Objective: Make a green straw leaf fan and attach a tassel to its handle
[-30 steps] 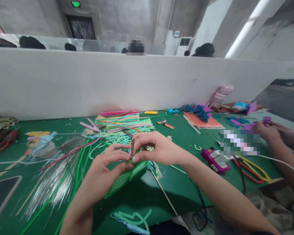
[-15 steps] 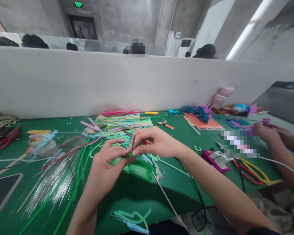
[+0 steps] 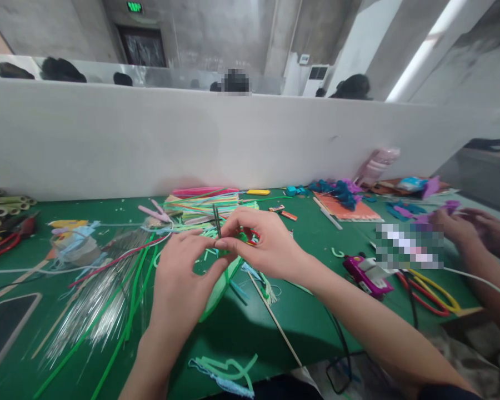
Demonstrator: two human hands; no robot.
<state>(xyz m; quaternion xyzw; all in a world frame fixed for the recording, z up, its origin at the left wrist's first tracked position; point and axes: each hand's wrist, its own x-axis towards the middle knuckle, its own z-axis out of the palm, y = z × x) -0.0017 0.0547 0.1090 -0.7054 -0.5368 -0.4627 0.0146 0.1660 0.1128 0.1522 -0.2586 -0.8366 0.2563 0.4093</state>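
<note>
Over the green table (image 3: 316,236), right hand (image 3: 266,241) pinches thin dark sticks (image 3: 217,223), left hand (image 3: 181,275) a shiny green sheet (image 3: 219,291); loose fingers could drop them.

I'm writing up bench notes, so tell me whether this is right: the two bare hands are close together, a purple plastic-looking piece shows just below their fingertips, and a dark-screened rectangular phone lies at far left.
Wrong colour: the head view shows the plastic-looking piece is green, not purple. The left hand, right hand and dark-screened phone are as you say.
</note>
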